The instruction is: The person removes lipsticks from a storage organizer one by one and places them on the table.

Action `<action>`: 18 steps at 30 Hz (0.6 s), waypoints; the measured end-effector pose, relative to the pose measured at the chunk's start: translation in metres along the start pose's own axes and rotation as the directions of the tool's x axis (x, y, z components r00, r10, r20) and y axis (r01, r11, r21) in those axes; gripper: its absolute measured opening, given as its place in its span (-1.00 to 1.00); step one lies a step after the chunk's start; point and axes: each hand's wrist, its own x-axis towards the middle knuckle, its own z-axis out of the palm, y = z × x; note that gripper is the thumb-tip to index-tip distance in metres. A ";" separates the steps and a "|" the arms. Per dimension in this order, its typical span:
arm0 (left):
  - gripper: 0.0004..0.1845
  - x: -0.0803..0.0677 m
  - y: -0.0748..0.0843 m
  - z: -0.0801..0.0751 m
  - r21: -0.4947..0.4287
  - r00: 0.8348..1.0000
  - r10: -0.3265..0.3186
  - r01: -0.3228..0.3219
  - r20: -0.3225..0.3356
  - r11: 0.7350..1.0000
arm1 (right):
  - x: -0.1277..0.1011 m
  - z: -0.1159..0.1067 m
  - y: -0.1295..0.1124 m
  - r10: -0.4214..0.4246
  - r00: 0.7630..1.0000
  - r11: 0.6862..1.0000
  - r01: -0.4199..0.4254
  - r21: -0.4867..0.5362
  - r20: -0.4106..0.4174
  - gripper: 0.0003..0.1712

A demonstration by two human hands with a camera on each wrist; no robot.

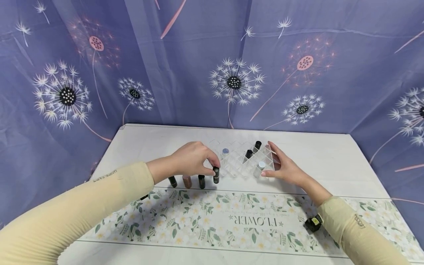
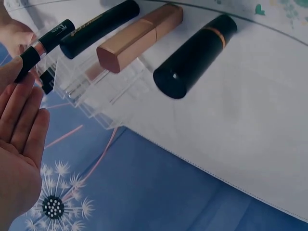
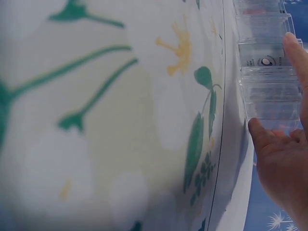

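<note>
My left hand (image 1: 214,168) pinches the top of a black lipstick (image 1: 216,175) that stands upright at the right end of a row, just left of a clear grid organizer (image 1: 236,167). Left of it stand a black tube (image 1: 201,181), a rose-gold tube (image 1: 187,181) and another black tube (image 1: 172,181). In the left wrist view the same rose-gold tube (image 2: 139,38) and black tube (image 2: 192,57) show. My right hand (image 1: 267,159) rests straight-fingered against the organizer's right side, thumb at its front corner; its fingers (image 3: 296,53) touch the clear wall (image 3: 267,72).
In the organizer stand two black tubes (image 1: 257,146) (image 1: 248,154), a silver-capped one (image 1: 225,151) and a white-capped one (image 1: 261,165). A floral runner (image 1: 232,221) crosses the white table's near half. A dandelion-print curtain (image 1: 212,66) closes in the back and sides.
</note>
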 end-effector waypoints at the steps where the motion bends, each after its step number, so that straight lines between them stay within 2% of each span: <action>1: -0.83 0.000 0.000 0.002 0.008 1.000 0.000 0.000 0.002 1.000 | 0.000 0.000 0.000 0.000 1.000 1.000 0.000 0.002 0.000 0.42; 8: -0.85 0.003 0.002 0.012 0.067 0.999 0.036 -0.037 0.011 0.997 | 0.001 0.000 0.002 -0.002 1.000 1.000 0.002 0.021 0.006 0.41; 18: -0.86 0.006 0.009 0.022 0.108 1.000 0.023 -0.024 0.011 0.994 | 0.000 0.000 0.003 0.004 1.000 1.000 -0.005 0.016 0.008 0.41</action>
